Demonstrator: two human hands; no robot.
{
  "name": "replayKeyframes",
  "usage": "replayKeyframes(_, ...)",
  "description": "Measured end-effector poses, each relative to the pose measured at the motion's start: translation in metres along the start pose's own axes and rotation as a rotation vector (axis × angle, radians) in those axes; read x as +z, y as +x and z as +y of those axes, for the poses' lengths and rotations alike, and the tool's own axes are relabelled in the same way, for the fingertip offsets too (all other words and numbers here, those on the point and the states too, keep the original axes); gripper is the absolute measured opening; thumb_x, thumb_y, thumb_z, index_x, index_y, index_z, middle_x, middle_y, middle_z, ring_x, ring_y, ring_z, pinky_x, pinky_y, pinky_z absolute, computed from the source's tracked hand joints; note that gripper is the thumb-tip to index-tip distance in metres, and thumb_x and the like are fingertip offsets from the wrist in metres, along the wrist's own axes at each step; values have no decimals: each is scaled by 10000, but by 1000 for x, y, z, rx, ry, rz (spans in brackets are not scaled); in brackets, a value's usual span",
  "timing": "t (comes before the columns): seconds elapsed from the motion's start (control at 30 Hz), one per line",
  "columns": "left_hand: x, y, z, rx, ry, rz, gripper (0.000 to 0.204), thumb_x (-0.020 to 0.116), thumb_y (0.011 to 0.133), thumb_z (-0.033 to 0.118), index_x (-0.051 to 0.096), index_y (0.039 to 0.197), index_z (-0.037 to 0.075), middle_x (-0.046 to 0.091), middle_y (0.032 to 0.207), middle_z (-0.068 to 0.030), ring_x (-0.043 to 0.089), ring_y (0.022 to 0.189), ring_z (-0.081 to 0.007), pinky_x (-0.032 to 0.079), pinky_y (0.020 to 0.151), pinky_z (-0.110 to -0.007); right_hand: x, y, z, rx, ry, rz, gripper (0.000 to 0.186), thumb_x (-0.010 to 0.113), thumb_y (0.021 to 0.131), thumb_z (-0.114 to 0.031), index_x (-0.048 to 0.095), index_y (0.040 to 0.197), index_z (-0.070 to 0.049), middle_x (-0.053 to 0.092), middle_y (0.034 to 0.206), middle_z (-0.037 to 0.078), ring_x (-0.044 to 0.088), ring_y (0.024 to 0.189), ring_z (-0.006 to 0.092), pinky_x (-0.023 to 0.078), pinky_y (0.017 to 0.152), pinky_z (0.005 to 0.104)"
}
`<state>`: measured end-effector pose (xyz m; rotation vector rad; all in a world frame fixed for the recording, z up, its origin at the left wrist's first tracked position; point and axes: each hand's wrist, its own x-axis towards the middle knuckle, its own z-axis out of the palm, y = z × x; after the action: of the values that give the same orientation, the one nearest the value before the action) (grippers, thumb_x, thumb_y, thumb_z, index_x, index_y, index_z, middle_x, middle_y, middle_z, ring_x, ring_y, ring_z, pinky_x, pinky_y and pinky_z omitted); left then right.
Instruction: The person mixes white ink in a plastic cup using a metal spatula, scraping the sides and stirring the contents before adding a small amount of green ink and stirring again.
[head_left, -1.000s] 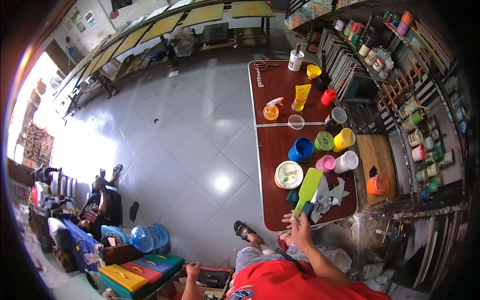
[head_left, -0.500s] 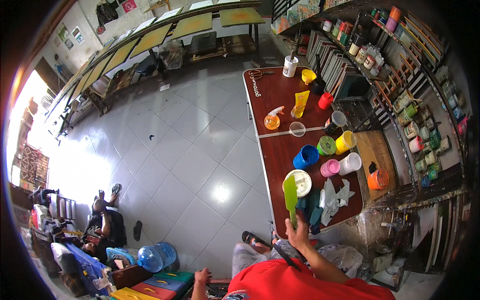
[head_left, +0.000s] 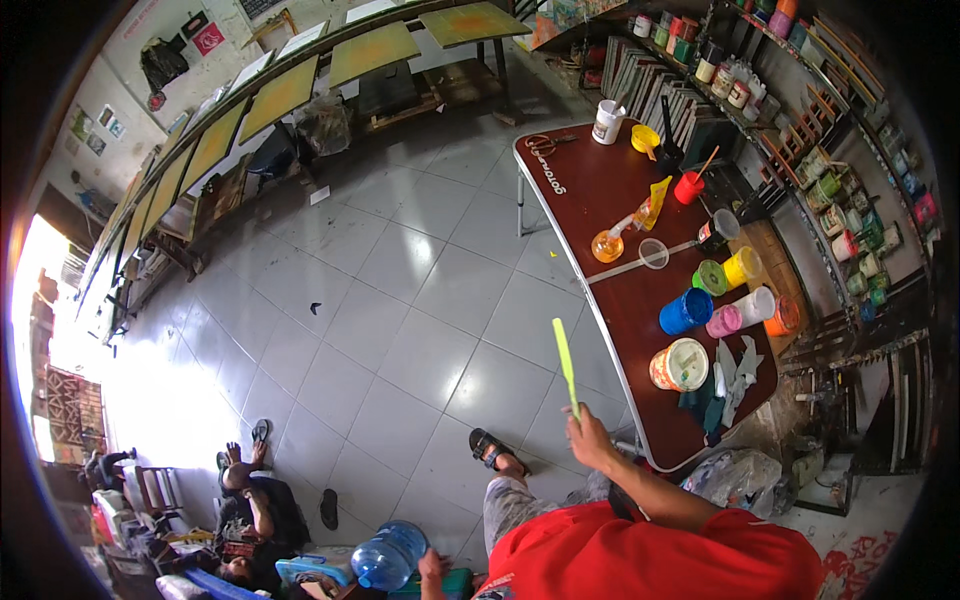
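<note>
My right hand is closed round the lower end of a lime green spatula. The blade points up and away from me, over the floor left of the table's edge. Low in the picture, my left hand hangs beside a big blue water jug, holding nothing, its fingers loosely apart. On the dark red table, nearest my right hand, stands an open tub with pale stuff inside. Rags lie next to it. Beyond are a blue tub and a pink one.
Farther along the table stand a spray bottle, a red cup and a white container. Paint shelves line the right. Slanted printing boards run along the back. A person sits or lies at the lower left.
My right hand has carried the spatula left, from in front of the pale tub to over the floor. The view has shifted, and my foot is now farther forward.
</note>
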<state>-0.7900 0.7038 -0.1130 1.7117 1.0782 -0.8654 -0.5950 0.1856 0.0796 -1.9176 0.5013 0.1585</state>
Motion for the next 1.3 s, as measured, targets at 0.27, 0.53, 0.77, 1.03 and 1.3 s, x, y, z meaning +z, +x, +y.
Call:
replayKeyframes(0.27,-85,46,195,85,-129,72,416,446,929,350,541,1047,-37,666,950,-203,681,715,-332,521,555,-445,56,34,-66,-219,-118,156,113,460,885,-75,479,982,-20,573,794,183,590,732,387,480,698,477)
replayKeyframes(0.53,3,96,441,375,118,-67,406,456,895,309,589,984,-65,677,911,-155,697,719,-270,514,559,-374,14,74,-66,-126,-109,549,187,560,795,-38,517,959,41,521,962,215,547,881,423,450,774,478)
replayKeyframes(0.77,137,90,644,604,388,-166,397,465,878,314,619,940,-47,687,877,-140,696,717,-239,522,602,-364,-11,165,-78,-62,177,778,231,614,915,-146,553,773,25,534,824,158,569,788,323,443,689,423)
replayKeyframes(1.03,283,41,851,1099,811,-51,474,642,800,413,656,859,-57,695,834,-227,679,851,-368,522,778,-422,-114,268,-132,-7,242,958,216,599,931,-152,544,791,3,531,762,126,547,727,291,432,676,390)
replayKeyframes(1.3,483,16,1048,1386,1138,-167,438,740,748,371,659,1044,58,693,1030,-141,642,1019,-333,521,865,-424,-143,311,-118,179,352,1335,136,595,953,-159,523,932,-45,522,725,37,524,631,127,429,578,298)
